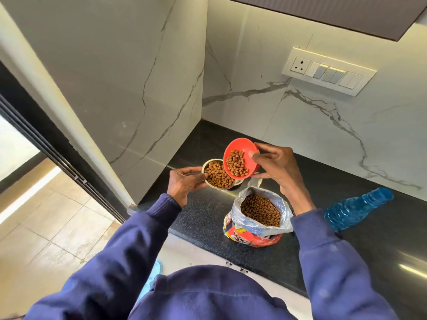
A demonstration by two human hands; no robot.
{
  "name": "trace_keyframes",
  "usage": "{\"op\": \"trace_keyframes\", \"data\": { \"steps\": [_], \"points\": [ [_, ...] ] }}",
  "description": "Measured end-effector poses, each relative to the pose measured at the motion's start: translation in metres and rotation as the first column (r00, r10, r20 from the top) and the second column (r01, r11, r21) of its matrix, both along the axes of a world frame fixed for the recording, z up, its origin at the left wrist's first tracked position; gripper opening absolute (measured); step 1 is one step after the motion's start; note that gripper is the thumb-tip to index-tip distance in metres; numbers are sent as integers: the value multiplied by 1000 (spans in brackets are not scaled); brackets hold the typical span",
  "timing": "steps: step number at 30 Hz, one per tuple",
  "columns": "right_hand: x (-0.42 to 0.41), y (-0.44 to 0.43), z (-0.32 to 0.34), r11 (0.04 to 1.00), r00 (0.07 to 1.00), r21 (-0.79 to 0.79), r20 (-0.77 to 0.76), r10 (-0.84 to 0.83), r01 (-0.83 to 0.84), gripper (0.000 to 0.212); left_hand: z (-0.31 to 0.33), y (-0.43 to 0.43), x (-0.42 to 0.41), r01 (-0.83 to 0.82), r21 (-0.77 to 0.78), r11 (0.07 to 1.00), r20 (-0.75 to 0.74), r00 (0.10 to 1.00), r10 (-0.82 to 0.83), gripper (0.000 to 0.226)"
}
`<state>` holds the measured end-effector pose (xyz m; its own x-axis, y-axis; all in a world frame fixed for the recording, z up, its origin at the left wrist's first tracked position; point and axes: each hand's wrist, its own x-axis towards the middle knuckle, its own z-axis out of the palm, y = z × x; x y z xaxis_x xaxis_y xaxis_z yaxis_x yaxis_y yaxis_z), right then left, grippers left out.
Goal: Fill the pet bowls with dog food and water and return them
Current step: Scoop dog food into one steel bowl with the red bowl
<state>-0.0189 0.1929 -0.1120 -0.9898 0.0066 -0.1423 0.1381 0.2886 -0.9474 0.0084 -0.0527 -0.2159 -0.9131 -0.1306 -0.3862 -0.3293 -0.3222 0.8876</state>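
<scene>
Left hand: the left hand (184, 183) reaches from a dark blue sleeve (129, 245) and grips the round steel pet bowl (216, 175), fingers curled around its left rim and side.
Steel bowl: held above the far left part of the black speckled stone counter (201, 218), tilted a little toward the camera, and holding a heap of brown kibble (217, 179). Whether its base touches the counter cannot be told.
Right hand: the right hand (275, 167) holds the small red plastic bowl (240, 158), thumb pressed inside its right rim and the other fingers closed behind its outer wall.
Red bowl: tipped steeply to the left, its low edge over the right rim of the steel bowl; brown pellets lie piled in its lower half.
Food bag: an open red and silver dog food bag (256, 218) stands on the counter near the front edge, just near of the two bowls, its foil mouth spread wide and full of kibble.
Water bottle: a blue clear plastic bottle (353, 209) lies on its side on the counter to the right of the bag, partly behind the right sleeve.
Surroundings: white marble-veined wall panels (323, 125) rise at the far side and left of the counter; a white switch and socket plate (328, 71) sits on the far wall; pale floor tiles (53, 229) show at the near left.
</scene>
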Motion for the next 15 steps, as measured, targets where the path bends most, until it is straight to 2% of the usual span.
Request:
{"op": "trace_keyframes", "data": {
  "steps": [9, 15],
  "points": [
    [-6, -23, -1, 962, 981, 268, -165, 101, -54, 59, 6, 4, 0, -17, -33, 999, -17, 1000, 17, 26],
    [-8, -26, 1, 945, 972, 323, -207, 113, -41, 59, 6, 4, -3, -24, -29, 999, -10, 1000, 23, 19]
  ]
}}
